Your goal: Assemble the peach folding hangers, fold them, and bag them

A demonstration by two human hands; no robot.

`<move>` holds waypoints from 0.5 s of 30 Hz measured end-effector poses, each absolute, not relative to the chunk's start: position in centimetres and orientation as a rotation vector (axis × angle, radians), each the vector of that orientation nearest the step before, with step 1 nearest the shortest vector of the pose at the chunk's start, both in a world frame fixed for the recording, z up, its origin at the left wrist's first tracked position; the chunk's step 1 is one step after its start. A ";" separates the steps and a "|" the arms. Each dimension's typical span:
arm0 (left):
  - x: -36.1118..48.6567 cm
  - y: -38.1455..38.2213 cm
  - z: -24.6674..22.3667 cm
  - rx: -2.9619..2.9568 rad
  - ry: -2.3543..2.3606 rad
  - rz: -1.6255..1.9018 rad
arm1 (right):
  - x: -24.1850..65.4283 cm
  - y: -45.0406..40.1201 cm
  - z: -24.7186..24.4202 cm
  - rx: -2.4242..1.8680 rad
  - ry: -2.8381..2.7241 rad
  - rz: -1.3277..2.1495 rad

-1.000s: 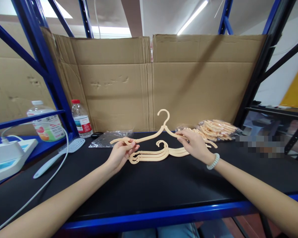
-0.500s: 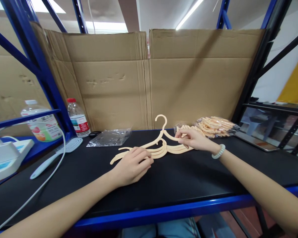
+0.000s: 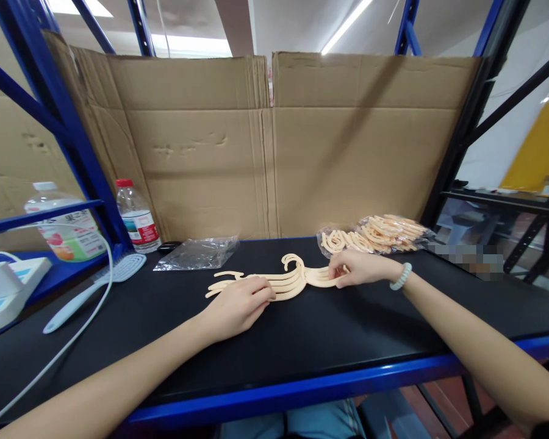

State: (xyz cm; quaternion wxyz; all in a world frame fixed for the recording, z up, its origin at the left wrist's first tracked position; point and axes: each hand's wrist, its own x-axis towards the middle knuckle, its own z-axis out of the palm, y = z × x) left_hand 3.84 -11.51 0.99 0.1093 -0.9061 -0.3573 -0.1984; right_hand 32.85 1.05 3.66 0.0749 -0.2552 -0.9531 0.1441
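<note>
Several cream hangers (image 3: 288, 285) lie stacked on the black tabletop, their hooks bunched together and pointing up and left. My left hand (image 3: 243, 305) rests over the left arms of the stack, fingers curled round them. At the other side my right hand (image 3: 354, 268), with a pale beaded band at the wrist, pinches the right arms of the stack between thumb and fingers. The left tips of the hangers fan out beyond my left hand.
Behind my right hand lies a clear bag of hangers (image 3: 388, 233). A crumpled clear bag (image 3: 199, 253), a red-capped bottle (image 3: 138, 219) and a pale brush (image 3: 96, 289) are at the left. Cardboard (image 3: 201, 152) walls off the back.
The hanger that stood tilted up with its hook raised now lies down on the stack. My right hand has lowered slightly with it; my left hand has shifted a little left.
</note>
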 end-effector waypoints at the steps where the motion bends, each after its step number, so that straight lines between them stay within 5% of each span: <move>1: 3.8 -11.5 1.0 -2.659 -1.043 -0.592 | 32.7 1.0 3.6 -0.776 -2.860 0.401; 15: 4.0 -11.8 1.3 -2.570 -0.989 -0.357 | 32.5 1.0 4.1 -0.898 -2.800 0.442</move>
